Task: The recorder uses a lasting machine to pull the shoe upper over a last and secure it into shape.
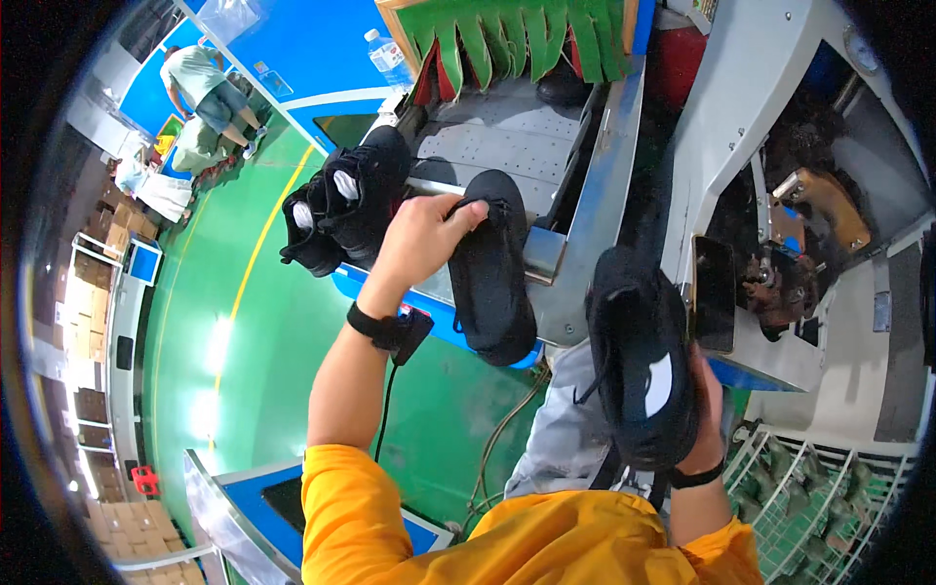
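My left hand [429,232] grips a black shoe [490,283] near one end, thumb over the edge, in front of the metal conveyor end. On the right, a second black shoe [636,341] with a white patch inside rests in my right hand [709,409], whose fingers are mostly hidden behind it. Its laces hang loose on the left side. Left of my left hand, more black shoes [375,174] with white showing inside stand at the conveyor's edge. A strapped black device sits on my left wrist, with a cable running down from it.
Grey perforated plates [497,136] lead under a green strip curtain [517,34]. A clear bottle [387,58] stands beside it. To the right is a white machine [726,127] with metal parts inside; below it, a white wire rack [814,497]. A person [210,86] bends over far left.
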### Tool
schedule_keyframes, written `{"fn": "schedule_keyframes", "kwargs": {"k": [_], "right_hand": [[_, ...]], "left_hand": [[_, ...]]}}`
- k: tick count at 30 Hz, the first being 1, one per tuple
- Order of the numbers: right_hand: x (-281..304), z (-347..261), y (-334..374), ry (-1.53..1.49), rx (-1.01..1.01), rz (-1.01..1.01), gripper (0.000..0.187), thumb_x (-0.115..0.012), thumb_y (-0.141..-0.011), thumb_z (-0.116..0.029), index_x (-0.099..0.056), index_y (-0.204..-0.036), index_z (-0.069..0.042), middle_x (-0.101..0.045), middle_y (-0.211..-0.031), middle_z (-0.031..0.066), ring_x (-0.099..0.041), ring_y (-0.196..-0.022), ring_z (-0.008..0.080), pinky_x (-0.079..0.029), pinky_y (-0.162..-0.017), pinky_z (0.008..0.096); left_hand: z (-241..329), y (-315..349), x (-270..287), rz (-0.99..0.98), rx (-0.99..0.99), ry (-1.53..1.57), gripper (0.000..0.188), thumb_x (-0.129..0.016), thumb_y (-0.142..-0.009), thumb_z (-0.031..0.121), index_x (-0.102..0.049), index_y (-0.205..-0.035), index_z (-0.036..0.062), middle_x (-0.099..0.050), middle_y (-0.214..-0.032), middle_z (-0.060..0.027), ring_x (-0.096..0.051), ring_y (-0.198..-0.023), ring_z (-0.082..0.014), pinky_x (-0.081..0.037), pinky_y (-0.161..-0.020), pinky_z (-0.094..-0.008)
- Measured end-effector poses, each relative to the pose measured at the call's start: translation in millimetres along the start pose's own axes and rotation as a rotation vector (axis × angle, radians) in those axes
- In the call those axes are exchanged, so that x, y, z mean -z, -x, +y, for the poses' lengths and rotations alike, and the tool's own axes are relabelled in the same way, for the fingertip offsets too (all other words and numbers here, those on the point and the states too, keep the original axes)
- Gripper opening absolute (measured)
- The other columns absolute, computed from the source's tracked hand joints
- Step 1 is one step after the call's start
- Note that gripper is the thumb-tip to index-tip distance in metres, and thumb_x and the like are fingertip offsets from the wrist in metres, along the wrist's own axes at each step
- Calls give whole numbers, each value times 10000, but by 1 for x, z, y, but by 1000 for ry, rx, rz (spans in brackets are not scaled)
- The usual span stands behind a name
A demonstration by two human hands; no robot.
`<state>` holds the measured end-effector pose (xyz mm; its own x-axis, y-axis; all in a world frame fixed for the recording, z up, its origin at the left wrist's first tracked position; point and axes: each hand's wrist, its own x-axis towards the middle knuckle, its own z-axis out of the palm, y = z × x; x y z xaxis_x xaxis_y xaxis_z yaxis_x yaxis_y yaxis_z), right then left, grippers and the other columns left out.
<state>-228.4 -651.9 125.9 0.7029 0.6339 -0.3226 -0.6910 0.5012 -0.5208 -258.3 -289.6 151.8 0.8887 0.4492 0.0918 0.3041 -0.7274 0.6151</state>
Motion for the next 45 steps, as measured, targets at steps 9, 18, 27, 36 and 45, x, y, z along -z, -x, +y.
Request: {"fn": "schedule_keyframes", "kwargs": {"k": [9, 18, 27, 36, 45], "right_hand": [[29, 13, -85, -182, -170, -61, 741, -434, -1026, -557, -407, -1513, 0, -546, -1422, 275, -634, -1159, 480, -570, -916, 635], [3, 48, -149, 79, -232, -86, 491, -496, -1074, -350, -546, -1410, 5, -628, -1371, 172, -644, -1213, 306, -504, -1082, 468], [30, 77, -157, 532, 43, 11, 553, -441, -1105, -419, -610, -1309, 66, -693, -1218, 130, -651, -1055, 187, -501, -957, 319], [23, 66, -149, 585, 47, -83, 575, -414, -1103, -458, -614, -1296, 46, -696, -1187, 127, -685, -1054, 200, -536, -930, 314], [31, 84, -156, 898, 242, 55, 620, -404, -1093, -495, -655, -1215, 59, -731, -1070, 219, -698, -1014, 323, -500, -893, 381]], "left_hand": [[-14, -12, 16, -276, 269, 436, 370, -711, -924, 343, -780, -845, -12, -658, -698, -5, -518, -666, -91, -393, -632, -294], [-13, -10, 17, -270, 338, 383, 422, -735, -893, 379, -764, -823, -36, -624, -629, -78, -548, -558, -146, -437, -552, -330], [-12, 1, 17, -192, 396, 353, 444, -719, -905, 396, -768, -837, -41, -616, -623, -79, -554, -550, -143, -419, -537, -315], [0, 8, 14, -127, 398, 337, 437, -705, -928, 398, -771, -843, -25, -636, -645, -47, -538, -569, -117, -412, -547, -290], [40, 97, -10, 256, 220, 150, 547, -685, -966, 297, -530, -1410, 18, -665, -1248, -223, -689, -1100, -290, -549, -902, -362]]}}
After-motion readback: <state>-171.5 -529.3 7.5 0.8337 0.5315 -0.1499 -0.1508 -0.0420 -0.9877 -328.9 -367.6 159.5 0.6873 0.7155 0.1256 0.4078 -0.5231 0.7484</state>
